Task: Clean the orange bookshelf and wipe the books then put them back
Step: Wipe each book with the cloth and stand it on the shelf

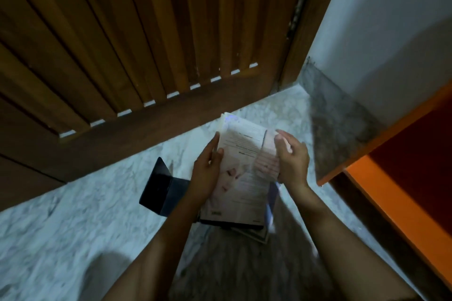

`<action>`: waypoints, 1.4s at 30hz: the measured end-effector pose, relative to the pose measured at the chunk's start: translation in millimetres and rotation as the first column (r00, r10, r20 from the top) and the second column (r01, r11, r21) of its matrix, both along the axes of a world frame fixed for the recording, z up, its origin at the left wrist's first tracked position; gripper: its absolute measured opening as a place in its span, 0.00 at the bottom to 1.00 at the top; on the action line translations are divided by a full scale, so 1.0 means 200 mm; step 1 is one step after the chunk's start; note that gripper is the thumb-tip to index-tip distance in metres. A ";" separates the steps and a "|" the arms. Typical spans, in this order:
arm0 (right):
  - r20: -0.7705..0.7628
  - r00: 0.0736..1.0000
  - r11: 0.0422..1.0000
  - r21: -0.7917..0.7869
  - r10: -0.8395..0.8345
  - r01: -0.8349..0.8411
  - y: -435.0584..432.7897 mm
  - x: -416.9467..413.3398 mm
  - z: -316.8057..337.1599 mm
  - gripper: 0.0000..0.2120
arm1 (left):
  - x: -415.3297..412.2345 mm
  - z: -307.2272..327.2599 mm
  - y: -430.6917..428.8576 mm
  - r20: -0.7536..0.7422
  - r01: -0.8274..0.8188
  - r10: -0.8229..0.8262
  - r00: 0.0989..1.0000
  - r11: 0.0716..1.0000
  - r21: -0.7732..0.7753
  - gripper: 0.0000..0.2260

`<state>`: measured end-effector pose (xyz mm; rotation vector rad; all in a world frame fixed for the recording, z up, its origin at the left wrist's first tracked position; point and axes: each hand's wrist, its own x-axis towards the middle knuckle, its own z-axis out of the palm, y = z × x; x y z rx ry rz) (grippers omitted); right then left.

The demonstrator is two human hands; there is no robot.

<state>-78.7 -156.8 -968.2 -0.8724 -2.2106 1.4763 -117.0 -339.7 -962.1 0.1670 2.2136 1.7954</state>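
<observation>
Head view: left hand (206, 171) and right hand (291, 156) hold a pale book (244, 161), fingers clamped on its side edges. Orange bookshelf (381, 193) stands at right.

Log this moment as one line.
left hand: grips white book | right hand: grips white book | location: over book pile, beside orange bookshelf

Dim, bluish, motion-blurred; wide-angle edge distortion.

Left grip (208, 173) and right grip (291, 156) hold white book (244, 178) by its left and right edges, over book stack (254, 231) on marble floor (61, 239). Dark open folder (163, 188) lies left of stack. Orange bookshelf (391, 193) at right; wooden door (122, 32) ahead.
</observation>
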 end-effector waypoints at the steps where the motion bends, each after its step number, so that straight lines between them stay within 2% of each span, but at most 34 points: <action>1: -0.049 0.999 1.000 0.012 -0.009 0.010 -0.01 -0.03 0.12 0.12 | 0.01 0.08 0.02 -0.058 0.005 -0.005 0.998 1.000 0.000 0.19; 3: -0.168 0.985 0.997 0.074 0.044 -0.032 -0.07 -0.08 0.38 0.10 | 0.05 0.24 0.07 -0.160 0.036 -0.030 0.987 0.999 0.034 0.19; 5: -0.267 0.952 0.967 0.240 0.148 -0.083 -0.16 -0.09 0.60 0.09 | 0.10 0.39 0.10 -0.208 0.055 -0.034 0.977 0.993 0.100 0.20; 7: -0.302 0.937 0.931 0.359 0.177 -0.060 -0.16 -0.09 0.76 0.09 | 0.18 0.54 0.11 -0.225 0.055 -0.016 0.974 0.984 0.172 0.18; 8: -0.314 0.939 0.933 0.359 0.141 -0.020 -0.12 -0.08 0.81 0.08 | 0.22 0.62 0.12 -0.219 0.054 -0.006 0.976 0.975 0.214 0.17; 10: -0.337 0.942 0.960 0.260 -0.007 0.100 0.00 -0.04 0.86 0.07 | 0.29 0.73 0.11 -0.209 0.059 0.007 0.978 0.950 0.307 0.16; 12: -0.339 0.929 0.953 0.199 -0.151 0.228 0.10 0.02 0.90 0.07 | 0.34 0.81 0.12 -0.207 0.040 0.040 0.978 0.929 0.367 0.16; 14: -0.355 0.909 0.934 0.192 -0.220 0.301 0.10 0.10 0.95 0.07 | 0.39 0.87 0.15 -0.187 0.031 0.047 0.981 0.919 0.393 0.16; 16: -0.419 0.901 0.923 0.290 -0.115 0.253 0.00 0.16 1.01 0.09 | 0.42 0.93 0.19 -0.183 0.031 0.049 0.982 0.912 0.409 0.17; 17: -0.446 0.895 0.906 0.385 0.017 0.175 -0.05 0.20 1.04 0.10 | 0.43 0.96 0.21 -0.197 0.025 0.065 0.978 0.906 0.422 0.17; 19: -0.422 0.879 0.808 0.584 0.223 0.075 -0.10 0.27 1.09 0.11 | 0.46 1.02 0.22 -0.207 0.007 0.100 0.973 0.886 0.465 0.17; 20: -0.413 0.883 0.795 0.601 0.224 0.079 -0.07 0.28 1.10 0.12 | 0.46 1.04 0.22 -0.197 0.004 0.106 0.975 0.872 0.489 0.18; 23: -0.408 0.911 0.887 0.400 -0.053 0.231 0.08 0.30 1.12 0.11 | 0.49 1.09 0.20 -0.149 -0.030 0.133 0.980 0.835 0.549 0.18; 25: -0.365 0.909 0.893 0.312 -0.203 0.325 0.13 0.31 1.12 0.11 | 0.50 1.10 0.20 -0.130 -0.069 0.170 0.977 0.825 0.561 0.18; 26: -0.368 0.910 0.889 0.329 -0.189 0.318 0.10 0.32 1.12 0.11 | 0.50 1.11 0.21 -0.122 -0.090 0.190 0.974 0.824 0.559 0.18; 28: -0.403 0.915 0.876 0.446 0.012 0.185 -0.03 0.37 1.14 0.12 | 0.51 1.12 0.22 -0.096 -0.141 0.235 0.967 0.809 0.570 0.18; 30: -0.350 0.890 0.757 0.653 0.293 0.008 -0.12 0.44 1.12 0.11 | 0.50 1.14 0.22 -0.044 -0.195 0.275 0.960 0.775 0.601 0.18; 31: -0.317 0.875 0.696 0.718 0.367 -0.032 -0.11 0.46 1.11 0.11 | 0.50 1.14 0.21 -0.021 -0.216 0.289 0.957 0.759 0.615 0.17; 32: -0.289 0.889 0.685 0.728 0.355 -0.037 -0.06 0.46 1.11 0.10 | 0.49 1.15 0.20 -0.002 -0.234 0.302 0.953 0.742 0.628 0.18; 34: -0.245 0.963 0.790 0.610 0.116 0.059 0.06 0.46 1.11 0.11 | 0.49 1.16 0.18 0.027 -0.266 0.329 0.944 0.710 0.652 0.17; 36: -0.236 0.966 0.854 0.475 -0.107 0.211 0.12 0.49 1.09 0.12 | 0.49 1.17 0.18 0.043 -0.284 0.345 0.938 0.689 0.666 0.17; 37: -0.247 0.961 0.851 0.472 -0.124 0.231 0.09 0.50 1.08 0.12 | 0.49 1.18 0.19 0.044 -0.288 0.351 0.935 0.682 0.672 0.17; 38: -0.275 0.958 0.849 0.484 -0.085 0.214 0.04 0.51 1.07 0.11 | 0.49 1.19 0.20 0.041 -0.292 0.360 0.932 0.680 0.673 0.17; 40: -0.358 0.928 0.839 0.533 0.106 0.110 -0.11 0.56 1.06 0.09 | 0.48 1.21 0.23 0.033 -0.306 0.385 0.922 0.677 0.669 0.17; 42: -0.411 0.848 0.750 0.661 0.333 0.025 -0.21 0.63 1.01 0.09 | 0.46 1.22 0.23 0.036 -0.319 0.401 0.915 0.667 0.673 0.17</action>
